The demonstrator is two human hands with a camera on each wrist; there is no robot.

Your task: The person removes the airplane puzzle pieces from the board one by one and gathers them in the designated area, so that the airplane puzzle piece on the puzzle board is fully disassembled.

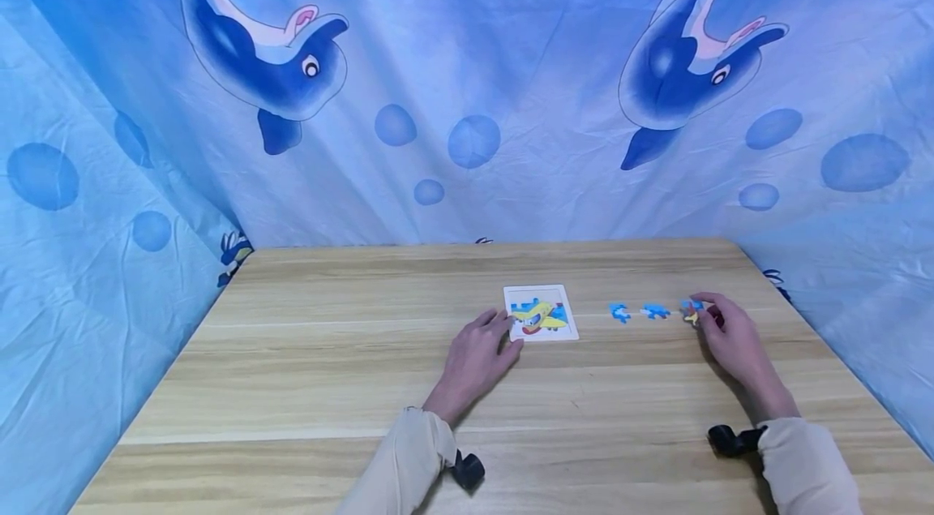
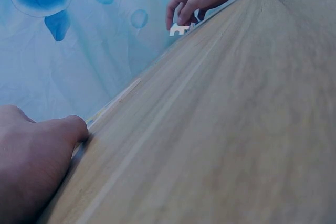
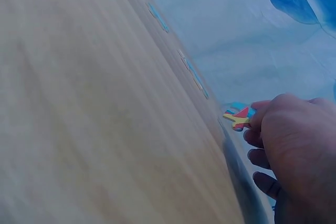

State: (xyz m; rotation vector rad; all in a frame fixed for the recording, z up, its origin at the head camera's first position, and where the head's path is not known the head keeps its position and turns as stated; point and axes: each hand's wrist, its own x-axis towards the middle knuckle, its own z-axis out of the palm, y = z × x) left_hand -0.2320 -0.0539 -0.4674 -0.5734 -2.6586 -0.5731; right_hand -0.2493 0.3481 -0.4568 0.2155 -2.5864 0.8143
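Note:
A white-framed jigsaw puzzle [image 1: 571, 327] with a yellow aeroplane picture lies on the table. At its left side is my left hand [image 1: 477, 349], fingertips by the left edge and thumb by the near corner, steadying it with relaxed fingers. Off to the right, my right hand [image 1: 735, 339] pinches a puzzle piece [image 3: 239, 119] coloured blue, red and yellow between thumb and index finger. The right wrist view has this piece slightly above the tabletop, the other fingers loosely bent. Two blue and white puzzle pieces [image 1: 620, 312] lie between the frame and the right hand.
The wooden table [image 1: 328, 385] ends at a blue curtain [image 1: 467, 199] printed with dolphins and bubbles, which also hangs along the left and right sides. A black wrist camera [image 1: 468, 470] sits on the left cuff, another wrist camera [image 1: 724, 441] on the right.

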